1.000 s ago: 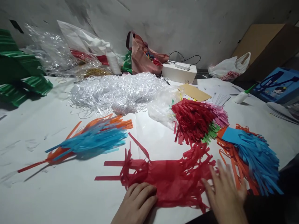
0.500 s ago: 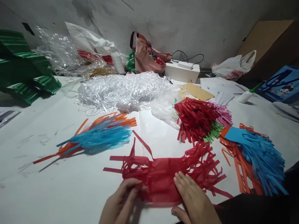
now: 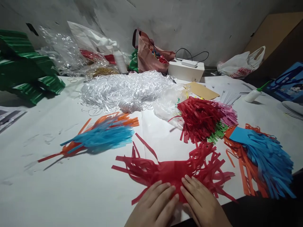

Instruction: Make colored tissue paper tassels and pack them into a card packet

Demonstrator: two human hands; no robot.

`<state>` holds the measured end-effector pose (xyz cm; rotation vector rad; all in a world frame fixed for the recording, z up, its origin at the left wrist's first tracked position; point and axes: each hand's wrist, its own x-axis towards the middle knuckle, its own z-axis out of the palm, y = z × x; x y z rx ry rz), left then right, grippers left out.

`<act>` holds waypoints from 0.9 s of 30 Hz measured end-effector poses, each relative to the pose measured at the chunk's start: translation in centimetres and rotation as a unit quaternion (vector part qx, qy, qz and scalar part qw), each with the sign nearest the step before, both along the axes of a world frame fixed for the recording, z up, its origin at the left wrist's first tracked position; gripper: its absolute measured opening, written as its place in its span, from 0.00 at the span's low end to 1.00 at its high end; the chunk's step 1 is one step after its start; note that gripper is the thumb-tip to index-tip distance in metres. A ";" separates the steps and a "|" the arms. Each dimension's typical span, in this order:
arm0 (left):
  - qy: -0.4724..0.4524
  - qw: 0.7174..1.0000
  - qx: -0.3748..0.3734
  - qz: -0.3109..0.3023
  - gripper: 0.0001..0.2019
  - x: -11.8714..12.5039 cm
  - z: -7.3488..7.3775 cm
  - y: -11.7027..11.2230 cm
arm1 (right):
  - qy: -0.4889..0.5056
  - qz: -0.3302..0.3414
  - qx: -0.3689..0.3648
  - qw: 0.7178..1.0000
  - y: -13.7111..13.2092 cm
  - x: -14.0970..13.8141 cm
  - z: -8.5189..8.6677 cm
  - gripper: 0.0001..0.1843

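Observation:
A red tissue paper sheet [image 3: 174,168] lies in front of me, its left and right ends cut into fringe and its middle uncut. My left hand [image 3: 155,205] rests on the lower left of that middle, fingers stretched out. Close beside it, my right hand [image 3: 201,200] lies flat over the lower right part. Both hands cover the sheet's near edge, and the thumbs are mostly hidden. Beyond the sheet are a bunched red tissue tassel [image 3: 199,118] and, to the left, blue fringed strips [image 3: 106,137] over orange ones [image 3: 73,148].
Blue tassels [image 3: 265,154] lie at the right table edge. White stringy ribbon [image 3: 127,90] is heaped mid-table. Behind stand a white box [image 3: 186,70], a pink bag [image 3: 151,53] and a white bottle [image 3: 120,61]. A glue bottle [image 3: 252,95] stands right; a green folded object [image 3: 26,66] is far left.
My left hand has moved right and flattened from a curled pose onto the red sheet. My right hand stays on it. The sheet's left fringe has shifted slightly right.

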<state>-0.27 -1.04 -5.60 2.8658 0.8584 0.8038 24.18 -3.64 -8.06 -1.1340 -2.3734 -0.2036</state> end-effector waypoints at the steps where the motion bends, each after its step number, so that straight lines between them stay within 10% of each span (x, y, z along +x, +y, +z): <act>1: 0.006 1.000 -0.004 -0.005 0.15 0.9 -0.1 0.5 | 0.002 0.004 0.002 1.000 0.0 0.1 0.1 0.14; 10: -0.018 0.974 -0.222 0.046 0.10 -0.2 -1.0 1.4 | 0.080 -0.021 -0.043 0.996 0.1 0.2 1.6 0.13; 17: 0.154 0.937 -0.255 0.180 0.13 2.1 0.4 4.0 | 0.154 -0.157 -0.115 0.969 2.2 -1.7 1.1 0.22; 27: 0.296 0.888 -0.276 0.217 0.15 4.4 2.4 7.6 | 0.039 -0.243 -0.078 0.966 5.0 -2.1 0.2 0.25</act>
